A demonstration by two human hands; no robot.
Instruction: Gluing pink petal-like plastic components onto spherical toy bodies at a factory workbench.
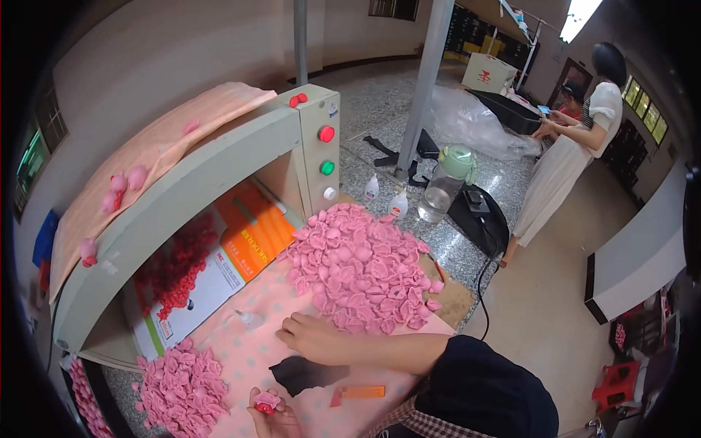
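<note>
My left hand (272,415) is at the lower edge and grips a small pink moulded piece (266,401) with a red part under it. My right hand (310,337) lies knuckles up on the pink dotted cloth (248,358), fingers curled, and I cannot see whether anything is in it. It sits at the near edge of a large heap of pink pieces (361,266). A smaller heap of pink pieces (182,387) lies left of my left hand. A small clear bottle (248,317) rests just left of my right hand.
A beige machine housing (219,164) with red, green and white buttons (326,168) arches over a box of red pieces (175,270) and an orange box (255,230). Black scrap (303,372), orange strip (358,392), water jug (445,186), two small bottles. A person in white (569,160) stands far right.
</note>
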